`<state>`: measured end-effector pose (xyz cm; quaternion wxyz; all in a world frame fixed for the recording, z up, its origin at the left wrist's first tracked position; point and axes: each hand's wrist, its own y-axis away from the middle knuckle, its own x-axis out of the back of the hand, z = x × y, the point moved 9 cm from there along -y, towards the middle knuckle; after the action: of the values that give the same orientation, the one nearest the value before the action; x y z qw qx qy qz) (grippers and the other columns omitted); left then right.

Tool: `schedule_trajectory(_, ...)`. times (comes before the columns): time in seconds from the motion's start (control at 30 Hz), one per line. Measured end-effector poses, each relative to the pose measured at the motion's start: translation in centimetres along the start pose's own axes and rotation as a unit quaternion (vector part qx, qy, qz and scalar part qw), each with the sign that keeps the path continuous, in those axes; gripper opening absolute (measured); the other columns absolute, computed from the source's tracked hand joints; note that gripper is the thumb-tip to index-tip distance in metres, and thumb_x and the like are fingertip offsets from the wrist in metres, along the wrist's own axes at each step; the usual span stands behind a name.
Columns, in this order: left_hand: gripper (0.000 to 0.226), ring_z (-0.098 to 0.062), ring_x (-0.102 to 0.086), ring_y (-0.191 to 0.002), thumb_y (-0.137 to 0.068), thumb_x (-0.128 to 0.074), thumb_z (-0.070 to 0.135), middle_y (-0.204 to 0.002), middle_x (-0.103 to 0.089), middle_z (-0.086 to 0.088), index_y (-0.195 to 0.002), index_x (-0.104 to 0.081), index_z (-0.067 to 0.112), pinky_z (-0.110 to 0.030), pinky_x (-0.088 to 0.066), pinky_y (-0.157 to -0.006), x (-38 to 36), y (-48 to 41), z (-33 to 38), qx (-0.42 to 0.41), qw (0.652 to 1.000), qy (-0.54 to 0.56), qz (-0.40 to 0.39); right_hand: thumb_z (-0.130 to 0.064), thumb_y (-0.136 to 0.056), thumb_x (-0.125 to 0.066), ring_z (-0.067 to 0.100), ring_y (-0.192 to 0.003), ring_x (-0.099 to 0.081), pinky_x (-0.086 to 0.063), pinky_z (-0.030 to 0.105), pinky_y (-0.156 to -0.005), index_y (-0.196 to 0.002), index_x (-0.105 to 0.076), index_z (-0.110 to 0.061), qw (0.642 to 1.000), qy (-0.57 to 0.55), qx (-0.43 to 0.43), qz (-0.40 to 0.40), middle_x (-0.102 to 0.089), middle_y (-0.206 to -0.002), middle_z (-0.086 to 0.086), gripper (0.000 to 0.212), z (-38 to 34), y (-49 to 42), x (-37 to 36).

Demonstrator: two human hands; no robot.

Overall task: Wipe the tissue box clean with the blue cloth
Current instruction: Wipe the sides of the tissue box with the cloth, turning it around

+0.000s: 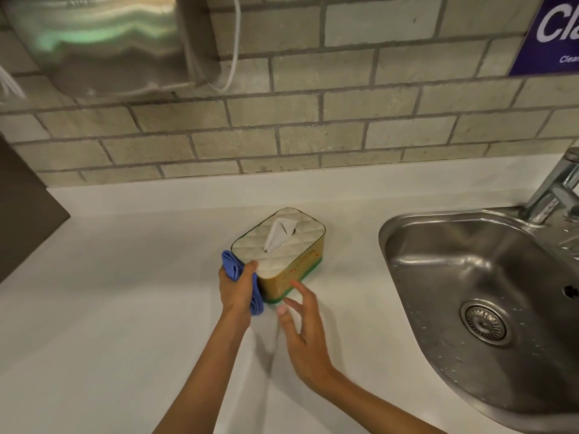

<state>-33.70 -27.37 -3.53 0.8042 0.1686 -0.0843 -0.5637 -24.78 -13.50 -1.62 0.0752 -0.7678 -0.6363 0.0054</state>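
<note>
A tissue box (291, 264) with a quilted white top, yellow sides and a green base stands on the white counter, a tissue poking up from its slot. My left hand (236, 289) grips the bunched blue cloth (233, 266) and presses it against the box's near left corner. Part of the cloth hangs below my palm beside the box. My right hand (302, 327) hovers just in front of the box with fingers spread, holding nothing, its fingertips close to the green base.
A steel sink (470, 308) with a drain fills the right side, a chrome tap (554, 189) behind it. A brick-tiled wall runs along the back, with a steel dispenser (103, 42) top left and a purple sign (551, 32) top right.
</note>
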Motion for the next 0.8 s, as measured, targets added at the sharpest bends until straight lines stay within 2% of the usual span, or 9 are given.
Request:
schedule_trajectory(0.07, 0.038, -0.025, -0.053, -0.094, -0.086, -0.063, 0.015, -0.106, -0.056, -0.009, -0.121, -0.049, 0.011, -0.038, -0.046, -0.087, -0.2, -0.7, 0.6, 0.001, 1.0, -0.005, -0.027, -0.035, -0.088, -0.049, -0.006, -0.099, -0.057, -0.043, 0.003, -0.08, -0.115, -0.044, -0.042, 0.997, -0.032, 0.003, 0.072, -0.052, -0.119, -0.02, 0.028, -0.1, -0.8, 2.7)
schedule_trajectory(0.13, 0.039, -0.025, -0.054, -0.097, -0.086, -0.062, 0.014, -0.107, -0.058, -0.008, -0.123, -0.05, 0.012, -0.039, -0.046, -0.09, -0.2, -1.7, 1.3, -0.002, 0.999, -0.017, -0.049, -0.023, -0.092, -0.05, 0.002, -0.091, -0.059, -0.043, 0.003, -0.075, -0.112, -0.048, -0.035, 0.989, -0.049, 0.013, 0.138, -0.055, -0.115, -0.012, 0.023, -0.1, -1.9, 5.4)
schedule_trajectory(0.27, 0.031, -0.02, -0.055, -0.08, -0.087, -0.059, 0.01, -0.082, -0.058, -0.001, -0.117, -0.054, 0.01, -0.032, -0.046, -0.074, -0.3, -3.2, 3.3, -0.04, 0.996, -0.061, -0.055, -0.023, -0.092, -0.049, 0.001, -0.097, -0.055, -0.046, 0.017, -0.084, -0.124, -0.045, -0.025, 0.978, -0.049, -0.004, 0.203, -0.049, -0.127, -0.005, 0.032, 0.4, -4.3, 8.9)
schedule_trajectory(0.33, 0.019, -0.02, -0.054, -0.081, -0.089, -0.058, 0.014, -0.078, -0.056, 0.002, -0.108, -0.054, 0.013, -0.027, -0.046, -0.066, -0.1, -3.5, 3.9, -0.054, 0.996, -0.051, -0.042, -0.026, -0.093, -0.049, 0.0, -0.101, -0.052, -0.043, 0.027, -0.093, -0.133, -0.04, -0.021, 0.98, -0.032, -0.023, 0.195, -0.044, -0.134, -0.004, 0.041, 0.9, -5.7, 9.7)
schedule_trajectory(0.4, 0.014, -0.021, -0.054, -0.085, -0.09, -0.057, 0.02, -0.079, -0.057, 0.002, -0.103, -0.053, 0.014, -0.03, -0.046, -0.073, 0.5, -3.6, 3.4, -0.047, 0.999, -0.016, -0.022, -0.032, -0.093, -0.046, 0.004, -0.111, -0.045, -0.037, 0.025, -0.096, -0.141, -0.032, -0.021, 0.984, -0.019, -0.057, 0.17, -0.038, -0.142, -0.001, 0.051, 1.8, -7.0, 9.8)
schedule_trajectory(0.5, 0.012, -0.016, -0.057, -0.077, -0.091, -0.055, 0.024, -0.078, -0.059, 0.001, -0.099, -0.054, 0.016, -0.033, -0.044, -0.079, 1.8, -3.3, 1.9, -0.042, 0.999, 0.008, 0.007, -0.042, -0.094, -0.038, 0.014, -0.131, -0.035, -0.025, 0.021, -0.097, -0.147, -0.019, -0.025, 0.986, -0.012, -0.117, 0.122, -0.026, -0.153, 0.0, 0.059, 3.3, -8.5, 9.2)
schedule_trajectory(0.63, 0.007, -0.012, -0.056, -0.072, -0.092, -0.053, 0.028, -0.076, -0.058, 0.003, -0.085, -0.056, 0.027, -0.025, -0.045, -0.066, 1.7, -2.7, 0.8, -0.055, 0.998, -0.009, -0.001, -0.05, -0.093, -0.026, 0.019, -0.145, -0.016, -0.017, 0.029, -0.111, -0.149, -0.006, -0.026, 0.987, 0.009, -0.149, 0.066, -0.011, -0.159, -0.001, 0.064, 4.1, -9.9, 7.7)
schedule_trajectory(0.7, 0.011, -0.013, -0.059, -0.074, -0.092, -0.053, 0.031, -0.078, -0.059, 0.001, -0.097, -0.058, 0.023, -0.023, -0.048, -0.065, 1.1, -2.5, 1.0, -0.067, 0.997, -0.032, -0.009, -0.052, -0.093, -0.021, 0.019, -0.146, -0.013, -0.013, 0.036, -0.116, -0.15, -0.004, -0.026, 0.986, 0.013, -0.155, 0.054, -0.008, -0.16, -0.001, 0.065, 4.3, -10.4, 7.2)
schedule_trajectory(0.8, 0.019, 0.005, -0.059, -0.045, -0.092, -0.054, 0.033, -0.07, -0.056, 0.001, -0.106, -0.058, 0.021, -0.008, -0.045, -0.042, 0.2, -2.3, 0.7, -0.043, 0.999, -0.018, -0.023, -0.054, -0.091, -0.019, 0.018, -0.146, -0.013, -0.014, 0.041, -0.12, -0.15, -0.005, -0.026, 0.988, 0.012, -0.151, 0.024, -0.009, -0.16, -0.002, 0.066, 4.0, -10.8, 6.0)
